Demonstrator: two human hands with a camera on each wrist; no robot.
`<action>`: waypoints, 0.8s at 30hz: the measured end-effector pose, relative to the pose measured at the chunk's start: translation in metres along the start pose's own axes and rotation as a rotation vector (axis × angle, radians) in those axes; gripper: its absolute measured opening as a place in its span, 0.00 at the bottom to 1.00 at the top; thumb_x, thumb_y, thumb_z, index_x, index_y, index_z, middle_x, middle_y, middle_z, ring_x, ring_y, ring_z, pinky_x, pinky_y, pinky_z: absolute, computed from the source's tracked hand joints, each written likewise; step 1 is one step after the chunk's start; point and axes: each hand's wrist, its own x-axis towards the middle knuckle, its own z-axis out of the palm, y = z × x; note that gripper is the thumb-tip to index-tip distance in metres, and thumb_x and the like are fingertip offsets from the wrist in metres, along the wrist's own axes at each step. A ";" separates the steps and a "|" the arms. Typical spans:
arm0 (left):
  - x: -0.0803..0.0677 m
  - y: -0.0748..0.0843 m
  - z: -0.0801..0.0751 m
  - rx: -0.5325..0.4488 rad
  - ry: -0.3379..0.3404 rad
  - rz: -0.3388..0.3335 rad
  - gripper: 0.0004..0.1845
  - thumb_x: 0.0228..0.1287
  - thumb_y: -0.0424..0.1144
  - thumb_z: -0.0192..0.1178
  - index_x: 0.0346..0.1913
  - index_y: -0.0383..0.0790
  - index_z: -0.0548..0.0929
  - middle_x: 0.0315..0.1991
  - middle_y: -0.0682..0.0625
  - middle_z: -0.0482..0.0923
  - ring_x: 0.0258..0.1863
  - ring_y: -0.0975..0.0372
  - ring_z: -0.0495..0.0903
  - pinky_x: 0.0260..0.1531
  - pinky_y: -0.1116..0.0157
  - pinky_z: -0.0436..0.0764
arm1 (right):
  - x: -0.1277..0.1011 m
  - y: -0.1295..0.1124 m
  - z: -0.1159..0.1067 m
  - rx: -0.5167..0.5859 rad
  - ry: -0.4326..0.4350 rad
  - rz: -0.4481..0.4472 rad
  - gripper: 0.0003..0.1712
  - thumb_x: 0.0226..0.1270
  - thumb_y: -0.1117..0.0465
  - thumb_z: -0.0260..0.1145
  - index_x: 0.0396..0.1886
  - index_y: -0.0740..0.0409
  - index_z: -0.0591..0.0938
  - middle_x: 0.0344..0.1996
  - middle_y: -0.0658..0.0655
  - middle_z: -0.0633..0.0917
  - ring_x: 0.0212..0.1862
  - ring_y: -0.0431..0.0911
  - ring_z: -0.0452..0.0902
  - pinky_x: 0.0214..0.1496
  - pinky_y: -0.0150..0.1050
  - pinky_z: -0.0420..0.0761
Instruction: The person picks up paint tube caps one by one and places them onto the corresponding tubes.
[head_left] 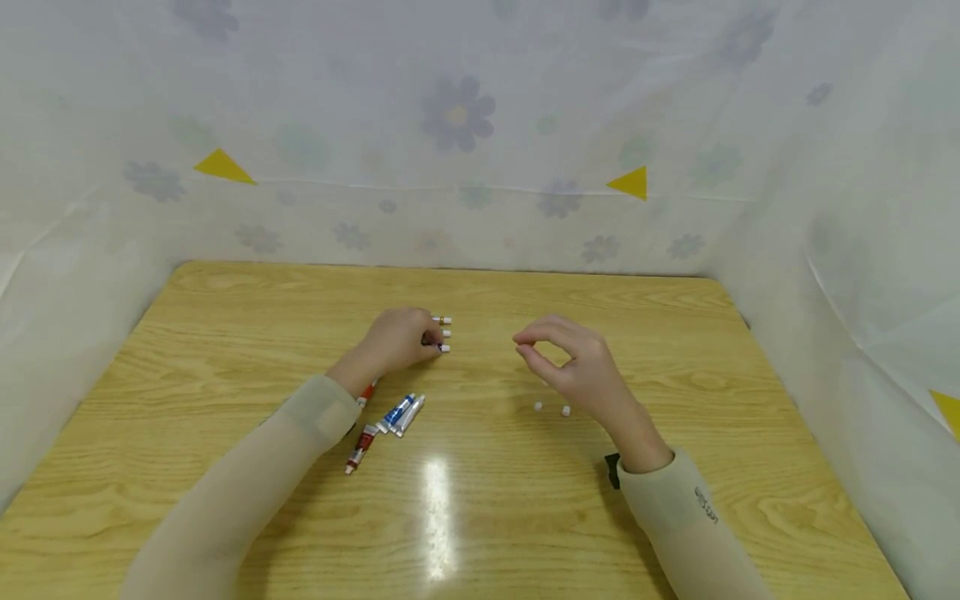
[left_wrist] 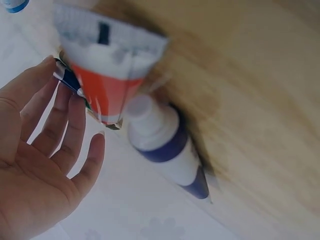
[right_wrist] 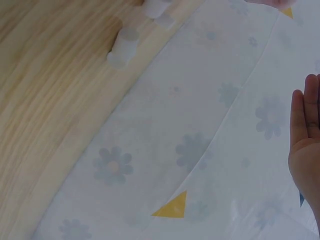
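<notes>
Left hand [head_left: 401, 340], at 11 o'clock from table centre, rests on the wooden table [head_left: 675, 333] with fingers curled round a cluster of small paint tubes [head_left: 442, 333], white caps pointing toward 3 o'clock. Right hand [head_left: 573, 367] hovers at 2 o'clock, thumb and forefinger nearly meeting, clamped on nothing visible; two loose white caps [head_left: 551, 408] lie just beneath it. More tubes [head_left: 390, 421] lie at 8 o'clock beside the left forearm. The tubes appear light, soft-walled and easily dented; best held at the stiffer shoulder near the cap.
</notes>
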 end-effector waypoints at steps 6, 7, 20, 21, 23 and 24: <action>-0.003 0.000 -0.006 -0.049 0.017 0.001 0.08 0.66 0.43 0.71 0.45 0.46 0.92 0.44 0.52 0.90 0.44 0.59 0.86 0.50 0.56 0.85 | 0.000 -0.002 0.000 -0.005 -0.006 0.005 0.11 0.61 0.73 0.73 0.42 0.58 0.89 0.39 0.56 0.90 0.40 0.46 0.86 0.46 0.27 0.82; -0.004 0.000 -0.008 -0.054 0.020 0.004 0.08 0.66 0.43 0.71 0.45 0.46 0.92 0.45 0.51 0.90 0.45 0.59 0.86 0.51 0.56 0.85 | 0.001 -0.002 0.000 -0.003 -0.007 0.007 0.11 0.61 0.73 0.73 0.42 0.58 0.89 0.39 0.56 0.90 0.40 0.46 0.86 0.47 0.28 0.82; -0.019 -0.004 -0.029 -0.109 0.028 -0.039 0.12 0.67 0.43 0.71 0.50 0.44 0.91 0.49 0.48 0.88 0.46 0.56 0.85 0.47 0.55 0.84 | 0.001 -0.001 -0.001 0.005 -0.006 0.009 0.12 0.61 0.74 0.73 0.42 0.59 0.89 0.39 0.57 0.90 0.41 0.47 0.86 0.48 0.28 0.82; -0.021 -0.006 -0.030 -0.111 0.028 -0.038 0.13 0.67 0.43 0.71 0.51 0.43 0.90 0.49 0.48 0.88 0.46 0.56 0.85 0.46 0.55 0.84 | 0.001 -0.001 -0.001 0.003 -0.007 0.009 0.12 0.61 0.74 0.73 0.42 0.58 0.89 0.39 0.56 0.90 0.41 0.47 0.86 0.48 0.28 0.82; -0.024 -0.009 -0.032 -0.113 0.026 -0.045 0.14 0.67 0.43 0.71 0.52 0.43 0.90 0.49 0.48 0.88 0.46 0.56 0.84 0.46 0.56 0.84 | 0.001 -0.001 -0.001 -0.005 -0.007 0.003 0.12 0.61 0.74 0.74 0.42 0.58 0.89 0.39 0.56 0.90 0.41 0.46 0.86 0.48 0.28 0.82; -0.025 -0.011 -0.033 -0.115 0.024 -0.052 0.14 0.67 0.43 0.71 0.52 0.43 0.90 0.49 0.49 0.87 0.46 0.56 0.84 0.46 0.56 0.84 | 0.001 0.000 -0.001 -0.008 -0.008 0.002 0.12 0.60 0.74 0.74 0.42 0.58 0.89 0.39 0.56 0.90 0.41 0.46 0.86 0.47 0.27 0.82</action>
